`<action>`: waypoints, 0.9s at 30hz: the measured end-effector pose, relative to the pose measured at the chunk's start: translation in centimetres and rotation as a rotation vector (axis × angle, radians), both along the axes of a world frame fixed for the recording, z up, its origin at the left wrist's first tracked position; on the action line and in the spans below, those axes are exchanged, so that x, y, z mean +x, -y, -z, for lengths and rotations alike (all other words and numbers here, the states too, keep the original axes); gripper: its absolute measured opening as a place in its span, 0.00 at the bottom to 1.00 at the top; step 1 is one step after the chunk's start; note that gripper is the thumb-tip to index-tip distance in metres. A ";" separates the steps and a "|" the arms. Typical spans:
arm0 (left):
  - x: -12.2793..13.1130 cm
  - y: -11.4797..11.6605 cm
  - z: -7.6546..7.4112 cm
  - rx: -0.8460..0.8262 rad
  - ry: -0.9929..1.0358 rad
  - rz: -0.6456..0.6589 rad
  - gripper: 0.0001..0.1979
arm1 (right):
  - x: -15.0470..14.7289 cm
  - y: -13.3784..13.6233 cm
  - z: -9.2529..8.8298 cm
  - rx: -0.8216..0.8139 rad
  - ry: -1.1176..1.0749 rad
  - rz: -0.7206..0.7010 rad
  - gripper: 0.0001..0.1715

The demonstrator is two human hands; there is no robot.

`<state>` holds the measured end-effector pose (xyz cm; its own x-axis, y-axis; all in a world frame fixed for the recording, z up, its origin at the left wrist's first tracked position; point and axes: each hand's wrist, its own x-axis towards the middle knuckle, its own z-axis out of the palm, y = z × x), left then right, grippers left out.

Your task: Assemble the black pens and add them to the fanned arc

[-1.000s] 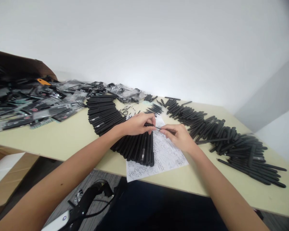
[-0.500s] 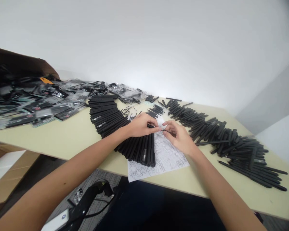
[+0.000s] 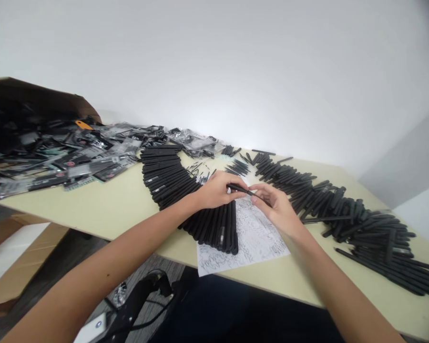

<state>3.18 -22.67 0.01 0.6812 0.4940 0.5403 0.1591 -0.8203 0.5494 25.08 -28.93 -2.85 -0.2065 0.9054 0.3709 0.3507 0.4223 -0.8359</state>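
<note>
My left hand (image 3: 219, 190) is closed around a black pen (image 3: 239, 189), holding it level between thumb and fingers just above the table. My right hand (image 3: 276, 205) is pinched on the pen's thin far end, its fingertips (image 3: 260, 191) touching that end, so the two hands nearly meet. Under my hands lies a sheet of paper (image 3: 257, 233) printed with wavy black lines, and a fan of black pens (image 3: 209, 226) overlaps its left part. That fan curves away to the left of my hands across the pale yellow table (image 3: 110, 205). Another long band of black pens (image 3: 346, 214) runs along my right. Small black pen parts (image 3: 200, 167) are scattered farther ahead. Beyond them, clear plastic packets (image 3: 75, 159) are heaped up, beside a brown cardboard box (image 3: 32, 95).
</note>
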 end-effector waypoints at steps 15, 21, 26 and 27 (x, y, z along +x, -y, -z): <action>-0.1 0.4 -0.6 -0.038 -0.013 0.087 0.11 | -0.1 0.5 -1.1 -0.076 0.056 -0.133 0.27; -0.1 0.2 -0.6 -0.011 -0.036 0.088 0.10 | -0.6 0.2 -0.4 -0.171 -0.105 -0.082 0.23; -0.1 -0.1 -0.4 -0.021 0.058 -0.059 0.10 | -0.6 -0.2 -0.1 -0.171 -0.379 0.082 0.22; -0.2 -0.2 -0.4 -0.036 0.077 -0.089 0.11 | -0.5 -0.3 -0.1 -0.158 -0.397 0.096 0.21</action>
<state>3.01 -22.45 0.43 0.5907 0.5708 0.5703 0.1867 -0.7844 0.5916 24.60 -28.63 -2.78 0.0119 0.9657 0.2595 0.0207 0.2592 -0.9656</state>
